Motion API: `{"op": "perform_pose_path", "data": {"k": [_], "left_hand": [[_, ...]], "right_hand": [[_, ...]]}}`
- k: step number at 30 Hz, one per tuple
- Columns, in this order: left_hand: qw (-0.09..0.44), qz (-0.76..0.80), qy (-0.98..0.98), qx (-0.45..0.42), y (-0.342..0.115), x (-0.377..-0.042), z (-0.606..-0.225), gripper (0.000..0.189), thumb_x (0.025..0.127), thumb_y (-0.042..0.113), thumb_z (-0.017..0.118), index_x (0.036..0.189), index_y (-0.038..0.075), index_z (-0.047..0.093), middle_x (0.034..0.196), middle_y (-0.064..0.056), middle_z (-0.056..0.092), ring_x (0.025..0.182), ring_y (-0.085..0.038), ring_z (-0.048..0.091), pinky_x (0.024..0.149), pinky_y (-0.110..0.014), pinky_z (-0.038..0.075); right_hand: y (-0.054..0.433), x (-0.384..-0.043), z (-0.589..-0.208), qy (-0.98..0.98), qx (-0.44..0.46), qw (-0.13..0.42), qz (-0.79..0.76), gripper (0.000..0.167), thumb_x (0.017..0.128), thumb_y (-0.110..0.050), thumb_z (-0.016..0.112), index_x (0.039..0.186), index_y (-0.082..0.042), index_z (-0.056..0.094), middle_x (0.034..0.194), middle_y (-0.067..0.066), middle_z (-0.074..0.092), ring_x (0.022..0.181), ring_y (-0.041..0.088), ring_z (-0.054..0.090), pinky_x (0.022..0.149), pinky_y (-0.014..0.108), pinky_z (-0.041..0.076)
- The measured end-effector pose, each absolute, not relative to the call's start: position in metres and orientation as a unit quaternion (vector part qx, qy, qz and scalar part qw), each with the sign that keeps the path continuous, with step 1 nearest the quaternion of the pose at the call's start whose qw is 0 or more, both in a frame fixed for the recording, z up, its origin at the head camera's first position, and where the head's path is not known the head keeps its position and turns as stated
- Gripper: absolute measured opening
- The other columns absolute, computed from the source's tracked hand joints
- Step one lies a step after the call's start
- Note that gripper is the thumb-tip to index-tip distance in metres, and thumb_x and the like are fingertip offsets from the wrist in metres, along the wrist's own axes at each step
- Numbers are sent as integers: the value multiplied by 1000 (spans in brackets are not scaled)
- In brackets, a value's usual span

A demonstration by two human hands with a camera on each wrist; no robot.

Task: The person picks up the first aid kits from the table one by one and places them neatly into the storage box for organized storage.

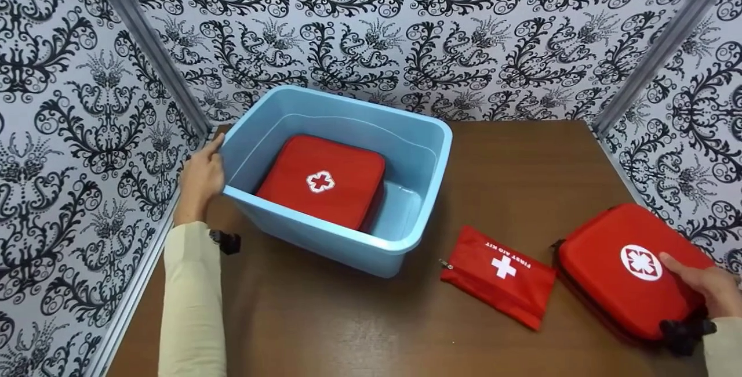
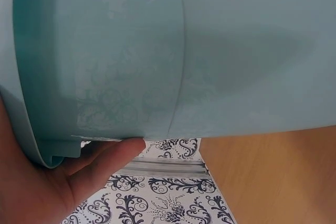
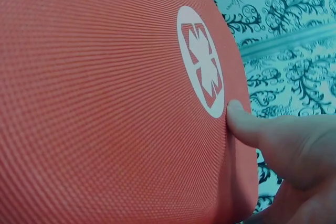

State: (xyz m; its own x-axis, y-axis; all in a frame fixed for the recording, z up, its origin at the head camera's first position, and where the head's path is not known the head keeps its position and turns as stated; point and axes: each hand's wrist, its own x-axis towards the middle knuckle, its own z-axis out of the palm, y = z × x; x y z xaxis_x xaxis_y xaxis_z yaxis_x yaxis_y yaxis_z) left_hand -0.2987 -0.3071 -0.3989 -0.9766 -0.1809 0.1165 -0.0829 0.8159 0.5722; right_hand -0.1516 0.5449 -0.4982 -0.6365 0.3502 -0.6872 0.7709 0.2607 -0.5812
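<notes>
A light blue plastic bin (image 1: 348,119) stands at the back left of the table. My left hand (image 1: 201,175) grips its left rim; in the left wrist view the thumb and fingers lie around the bin's edge. Inside the bin, a red first aid bag (image 1: 295,185) with a white-outlined cross lies flat. At the far right, my right hand (image 1: 710,284) holds a red hard-shell first aid case (image 1: 603,255). The thumb presses on its top beside the round white emblem, and the other fingers are mostly hidden. That case is tilted, near the right wall.
Between the bin and the case, a small red zip pouch (image 1: 490,284) marked FIRST AID KIT lies on the brown wooden table (image 1: 348,330). Patterned black-and-white panels (image 1: 371,29) enclose the back and both sides, with grey strips at the corners.
</notes>
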Motion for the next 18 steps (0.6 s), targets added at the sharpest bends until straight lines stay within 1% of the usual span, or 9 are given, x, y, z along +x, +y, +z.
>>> {"op": "perform_pose_path", "data": {"k": [2,4,6,7,9,12,15,17,18], "left_hand": [[84,-294,-949,69,-307,-299,-400,54,104,20,22,157,23,34,150,-30,44,54,-19,33,55,-36,32],[84,-295,-949,69,-308,-299,-401,54,104,20,23,157,23,34,149,-30,45,53,-18,33,54,-35,32],[83,-295,-949,72,-308,-299,-401,54,104,20,23,157,23,34,151,-30,43,53,-17,33,54,-34,32],[83,-297,-948,73,-308,-299,-401,54,104,20,23,157,23,34,151,-29,43,52,-16,33,53,-34,33],[79,-299,-948,75,-309,-298,-401,53,105,21,23,157,23,32,151,-30,44,51,-15,33,52,-33,32],[77,-300,-948,75,-310,-297,-401,53,105,21,23,158,23,31,150,-31,44,52,-15,34,52,-32,33],[78,-299,-948,75,-310,-296,-401,53,105,20,24,157,23,32,150,-31,44,53,-16,35,55,-33,33],[81,-298,-948,76,-309,-295,-401,53,105,20,24,157,23,33,151,-30,43,55,-18,36,57,-35,33],[81,-301,-947,75,-309,-295,-401,53,105,20,24,157,23,33,152,-29,42,56,-19,37,58,-35,34]], "right_hand": [[549,-149,-498,758,327,252,-504,107,92,-63,53,138,22,8,95,5,62,85,19,63,84,43,56],[551,-146,-497,738,299,281,-536,99,95,-64,47,138,18,14,92,-6,61,88,15,64,83,39,55],[551,-144,-496,710,275,311,-569,90,97,-64,40,139,12,18,99,-7,62,95,16,64,88,39,54],[551,-143,-496,696,270,319,-583,87,98,-64,39,139,10,19,100,-6,62,97,17,64,90,40,54],[550,-142,-496,675,268,325,-606,77,99,-62,38,136,3,26,102,-5,63,99,19,65,92,40,54],[551,-140,-497,655,260,328,-629,64,100,-61,37,132,-6,32,104,-6,65,101,20,66,94,41,53],[552,-138,-500,652,254,331,-633,63,101,-61,36,135,-9,29,106,-6,64,103,20,65,95,42,52],[554,-138,-502,657,253,333,-627,69,101,-62,34,140,-6,24,108,-5,63,105,21,64,96,42,52],[554,-139,-503,665,253,330,-620,74,101,-62,33,143,-3,20,108,-5,63,104,20,64,95,42,52]]}}
